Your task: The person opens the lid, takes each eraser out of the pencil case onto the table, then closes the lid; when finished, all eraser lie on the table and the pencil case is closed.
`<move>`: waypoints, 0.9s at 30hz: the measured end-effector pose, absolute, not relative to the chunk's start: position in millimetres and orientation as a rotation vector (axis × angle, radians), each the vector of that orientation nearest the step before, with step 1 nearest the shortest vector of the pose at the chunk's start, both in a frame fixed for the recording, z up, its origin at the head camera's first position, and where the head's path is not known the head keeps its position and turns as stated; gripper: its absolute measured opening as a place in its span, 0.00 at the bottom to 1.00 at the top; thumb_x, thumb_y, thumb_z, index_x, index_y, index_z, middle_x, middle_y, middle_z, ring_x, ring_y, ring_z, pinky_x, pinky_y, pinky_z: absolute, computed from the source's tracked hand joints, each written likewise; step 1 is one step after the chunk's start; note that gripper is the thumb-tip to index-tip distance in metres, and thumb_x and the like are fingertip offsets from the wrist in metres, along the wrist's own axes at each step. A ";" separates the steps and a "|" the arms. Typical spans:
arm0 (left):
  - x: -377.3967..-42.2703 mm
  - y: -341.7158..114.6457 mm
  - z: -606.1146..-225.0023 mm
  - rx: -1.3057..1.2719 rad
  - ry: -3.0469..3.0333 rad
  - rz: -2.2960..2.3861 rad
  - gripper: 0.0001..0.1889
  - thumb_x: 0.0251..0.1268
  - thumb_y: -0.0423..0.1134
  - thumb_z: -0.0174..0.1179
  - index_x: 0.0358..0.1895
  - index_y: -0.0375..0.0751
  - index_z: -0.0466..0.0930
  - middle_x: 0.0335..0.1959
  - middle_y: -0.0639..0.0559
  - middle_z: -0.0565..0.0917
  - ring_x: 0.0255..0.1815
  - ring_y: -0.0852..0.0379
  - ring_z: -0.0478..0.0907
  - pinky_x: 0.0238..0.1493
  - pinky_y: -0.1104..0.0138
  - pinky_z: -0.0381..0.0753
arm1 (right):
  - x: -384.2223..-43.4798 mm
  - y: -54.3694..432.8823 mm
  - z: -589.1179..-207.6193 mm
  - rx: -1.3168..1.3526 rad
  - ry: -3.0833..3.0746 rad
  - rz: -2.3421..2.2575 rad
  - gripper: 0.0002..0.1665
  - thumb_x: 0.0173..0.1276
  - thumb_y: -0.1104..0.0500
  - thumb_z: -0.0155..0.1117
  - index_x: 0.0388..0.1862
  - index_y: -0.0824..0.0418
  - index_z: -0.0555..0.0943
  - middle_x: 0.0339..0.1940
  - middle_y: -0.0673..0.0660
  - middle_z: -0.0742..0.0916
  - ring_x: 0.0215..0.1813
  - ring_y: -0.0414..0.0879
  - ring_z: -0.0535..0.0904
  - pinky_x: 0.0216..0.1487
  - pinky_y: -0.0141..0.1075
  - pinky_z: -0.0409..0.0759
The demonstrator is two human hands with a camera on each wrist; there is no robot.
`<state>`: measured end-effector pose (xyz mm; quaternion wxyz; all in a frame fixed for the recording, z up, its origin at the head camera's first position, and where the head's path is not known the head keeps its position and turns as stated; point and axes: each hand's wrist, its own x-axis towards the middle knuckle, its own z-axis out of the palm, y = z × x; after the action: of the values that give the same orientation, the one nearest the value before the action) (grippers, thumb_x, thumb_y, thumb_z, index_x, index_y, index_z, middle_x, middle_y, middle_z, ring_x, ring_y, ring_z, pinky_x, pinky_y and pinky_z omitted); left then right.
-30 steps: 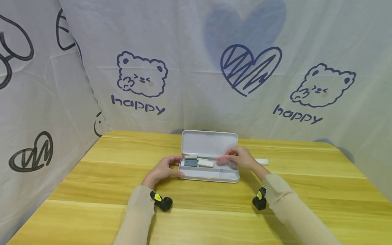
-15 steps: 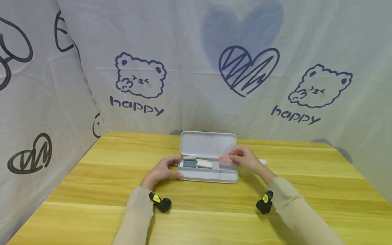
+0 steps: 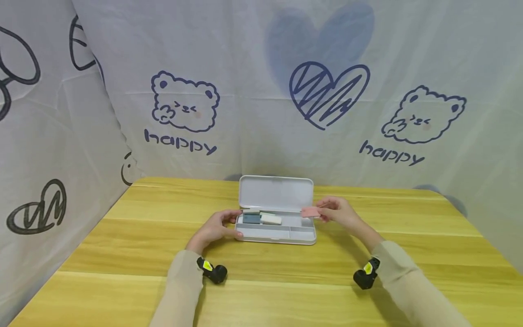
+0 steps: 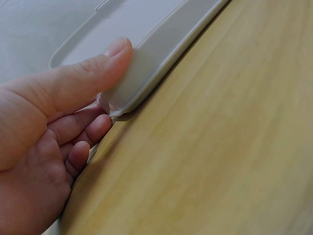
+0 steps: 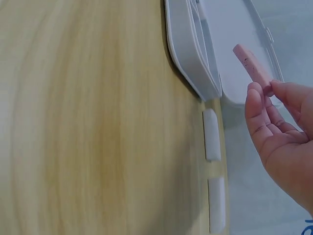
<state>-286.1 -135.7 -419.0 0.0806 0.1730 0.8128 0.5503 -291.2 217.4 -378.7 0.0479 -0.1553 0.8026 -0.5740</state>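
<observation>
A white pencil case [image 3: 276,192] lies with its lid raised behind its tray. My left hand [image 3: 214,229] grips the tray's left end; in the left wrist view the thumb rests on the case wall [image 4: 164,54] and the other fingers curl by the corner. Between thumb and fingers of my right hand [image 3: 343,215] is a pink eraser [image 3: 310,212], pinched at one end and held above the tray's right end. The right wrist view shows dark specks on the pink eraser [image 5: 252,63]. In the back compartment lie a blue-grey block [image 3: 251,219] and a white eraser [image 3: 271,220], with paler pieces behind them.
On the wooden table [image 3: 286,290], past the case's right end, two white blocks, one nearer [image 5: 212,134] and one farther [image 5: 216,204], show in the right wrist view. A printed cloth [image 3: 253,113] hangs along the table's back edge. Each wrist wears a small black camera.
My right hand has moved right, carrying the pink eraser from over the tray's middle-right to its right end. The hand now covers the white piece beside the case. My left hand keeps its grip.
</observation>
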 end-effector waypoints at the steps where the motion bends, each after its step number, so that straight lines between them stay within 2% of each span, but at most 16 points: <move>1: -286.1 -135.9 -419.2 0.516 2.428 1.649 0.35 0.39 0.32 0.71 0.57 0.31 0.69 0.45 0.45 0.75 0.46 0.50 0.68 0.49 0.60 0.67 | -290.5 219.6 -378.5 -0.467 2.446 -1.755 0.14 0.62 0.71 0.54 0.43 0.82 0.69 0.28 0.65 0.81 0.26 0.46 0.78 0.32 0.39 0.78; 9: -286.2 -136.1 -420.2 0.500 2.432 1.650 0.35 0.39 0.32 0.71 0.57 0.31 0.69 0.45 0.44 0.75 0.46 0.49 0.68 0.49 0.59 0.67 | -283.7 243.4 -373.9 -0.386 2.468 -1.785 0.16 0.63 0.69 0.54 0.43 0.83 0.69 0.27 0.56 0.81 0.27 0.40 0.77 0.33 0.37 0.78; 22: -286.6 -135.7 -419.5 0.508 2.423 1.645 0.34 0.40 0.32 0.70 0.57 0.30 0.69 0.47 0.42 0.74 0.47 0.48 0.68 0.51 0.58 0.66 | -283.5 280.4 -375.2 -0.261 2.558 -1.749 0.19 0.65 0.65 0.53 0.46 0.82 0.68 0.30 0.53 0.81 0.29 0.38 0.78 0.33 0.34 0.77; 27: -285.8 -136.7 -419.0 0.531 2.423 1.642 0.34 0.41 0.32 0.70 0.57 0.29 0.68 0.47 0.41 0.74 0.48 0.47 0.67 0.51 0.57 0.65 | -282.9 291.5 -374.1 -0.239 2.521 -1.799 0.20 0.64 0.67 0.54 0.46 0.84 0.66 0.30 0.50 0.81 0.30 0.39 0.78 0.35 0.34 0.77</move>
<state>-285.8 -136.7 -419.0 0.0831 0.1780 0.8117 0.5500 -282.9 291.5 -374.1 0.0177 -0.0770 0.8114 -0.5791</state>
